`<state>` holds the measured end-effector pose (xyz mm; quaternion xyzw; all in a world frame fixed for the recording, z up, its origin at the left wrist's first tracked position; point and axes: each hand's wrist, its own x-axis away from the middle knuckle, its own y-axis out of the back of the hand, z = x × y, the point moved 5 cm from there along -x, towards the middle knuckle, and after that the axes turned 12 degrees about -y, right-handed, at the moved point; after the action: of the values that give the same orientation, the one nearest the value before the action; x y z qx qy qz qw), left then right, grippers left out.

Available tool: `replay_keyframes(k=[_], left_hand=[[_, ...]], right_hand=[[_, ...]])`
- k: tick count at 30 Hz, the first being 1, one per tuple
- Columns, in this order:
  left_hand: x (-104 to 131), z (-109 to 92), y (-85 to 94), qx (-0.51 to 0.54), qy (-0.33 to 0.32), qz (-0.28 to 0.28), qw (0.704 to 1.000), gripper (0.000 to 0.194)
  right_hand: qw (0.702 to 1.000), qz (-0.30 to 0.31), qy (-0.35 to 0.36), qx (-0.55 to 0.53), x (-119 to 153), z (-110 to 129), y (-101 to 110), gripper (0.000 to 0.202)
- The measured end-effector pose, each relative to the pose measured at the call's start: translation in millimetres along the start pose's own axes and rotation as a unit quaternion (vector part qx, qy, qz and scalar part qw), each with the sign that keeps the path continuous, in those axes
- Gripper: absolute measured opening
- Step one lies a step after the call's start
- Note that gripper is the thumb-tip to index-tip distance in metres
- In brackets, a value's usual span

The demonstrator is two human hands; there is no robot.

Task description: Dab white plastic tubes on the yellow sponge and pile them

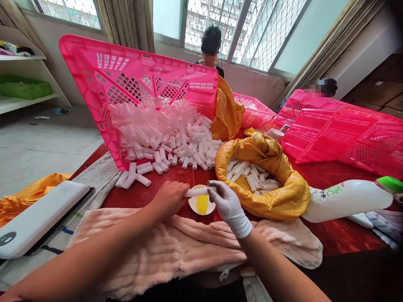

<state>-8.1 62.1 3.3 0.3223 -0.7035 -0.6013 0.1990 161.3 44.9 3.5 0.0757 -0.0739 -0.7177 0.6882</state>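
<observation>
My left hand, bare, pinches one end of a small white tube. My right hand, in a white glove, grips the tube's other end with its fingertips. Both hands hold it just above a small white dish with a yellow strip in it. A pile of white tubes spills from a tilted pink crate behind. To the right, an orange bag with its rim rolled down holds more white tubes.
A pink towel lies under my forearms on the red table. A white device sits at the left, a white bottle with a green cap lies at the right. More pink crates and two people sit beyond.
</observation>
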Motion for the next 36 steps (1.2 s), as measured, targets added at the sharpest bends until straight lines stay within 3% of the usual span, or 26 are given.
replay_keyframes(k=[5, 9, 11, 14, 15, 18, 20, 22, 25, 26, 29, 31, 33, 36], left_hand=[[1, -22, -3.5, -0.027, -0.007, 0.059, 0.998, 0.030], [5, -24, 2.8, 0.092, 0.010, 0.124, 0.988, 0.030], [11, -29, 3.6, 0.241, -0.023, 0.181, 0.953, 0.029], [24, -47, 1.4, 0.415, -0.067, 0.261, 0.869, 0.027], [26, -51, 0.5, 0.411, -0.062, 0.259, 0.872, 0.025], [22, -54, 4.3, 0.218, -0.008, 0.178, 0.960, 0.025], [19, -55, 11.2, 0.121, 0.013, 0.142, 0.982, 0.028], [20, -61, 10.5, 0.214, -0.019, 0.197, 0.957, 0.024], [26, -76, 9.9, 0.431, -0.097, 0.278, 0.853, 0.021], [28, -78, 8.9, 0.442, -0.098, 0.278, 0.847, 0.021], [25, -68, 4.1, 0.261, -0.027, 0.200, 0.944, 0.022], [22, -63, 4.0, 0.161, 0.016, 0.156, 0.974, 0.024], [22, -67, -0.2, 0.249, 0.004, 0.195, 0.948, 0.019], [31, -80, 5.4, 0.490, -0.074, 0.299, 0.816, 0.018]], right_hand=[[0.995, 0.006, -0.047, 0.087, 0, 1, -21, 0.039], [0.999, -0.018, -0.001, 0.050, 17, 5, -27, 0.037], [0.998, -0.004, 0.040, 0.049, 32, 11, -26, 0.036], [0.996, 0.040, 0.062, 0.047, 51, 13, -25, 0.035], [0.997, 0.041, 0.050, 0.042, 54, 11, -24, 0.036], [1.000, -0.013, -0.016, 0.016, 55, 3, -19, 0.042], [0.998, -0.047, -0.040, -0.006, 57, 1, -17, 0.044], [0.998, -0.045, -0.037, -0.011, 66, 6, -15, 0.044], [0.999, -0.031, 0.000, 0.006, 81, 16, -11, 0.041], [0.999, -0.032, -0.002, 0.011, 83, 16, -10, 0.040], [0.998, -0.046, -0.052, 0.006, 75, 4, -9, 0.043], [0.996, -0.050, -0.073, -0.003, 66, -2, -13, 0.045], [0.997, -0.050, -0.051, -0.002, 63, 1, -18, 0.043], [0.997, -0.013, 0.041, 0.058, 77, 21, -18, 0.035]])
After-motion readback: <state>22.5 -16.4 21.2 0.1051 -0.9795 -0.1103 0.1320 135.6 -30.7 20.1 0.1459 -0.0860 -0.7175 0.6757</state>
